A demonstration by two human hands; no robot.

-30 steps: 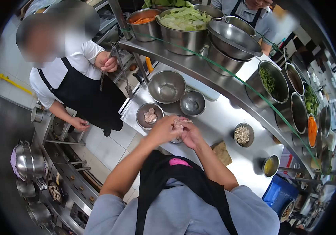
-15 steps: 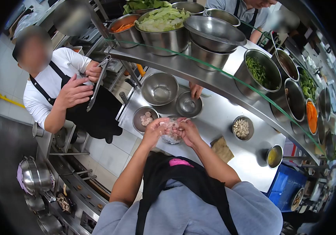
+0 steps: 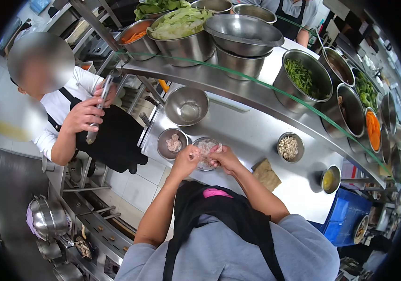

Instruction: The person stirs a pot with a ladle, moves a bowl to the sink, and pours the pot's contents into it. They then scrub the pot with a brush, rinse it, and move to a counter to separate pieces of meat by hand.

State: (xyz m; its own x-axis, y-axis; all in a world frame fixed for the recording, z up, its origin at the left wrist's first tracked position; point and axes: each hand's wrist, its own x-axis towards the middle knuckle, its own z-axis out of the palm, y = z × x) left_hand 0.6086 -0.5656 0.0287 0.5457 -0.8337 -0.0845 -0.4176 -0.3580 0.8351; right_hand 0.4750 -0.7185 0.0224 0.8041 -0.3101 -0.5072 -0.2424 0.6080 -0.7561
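Observation:
A metal bowl with pale, wet-looking pieces and a clear film-like material stands near the table's front edge. Over its left side is my left hand, fingers curled in a pinch; what they hold is too small to make out. My right hand is at the bowl's right side, its fingers pinched on a bit of the pale material. Just left of my hands, a smaller bowl holds pinkish-white balls. Behind it stands a larger metal bowl with a shiny wet bottom.
A bowl of chopped pale pieces, a brown cloth and a bowl of yellow liquid are to the right. A shelf with vegetable pots crosses above the table. A co-worker with tongs stands at the left.
The small bowl behind my hands and another person's hand on it are gone from the table. My hands are slightly lower and further apart. The co-worker has turned the tongs and shifted left.

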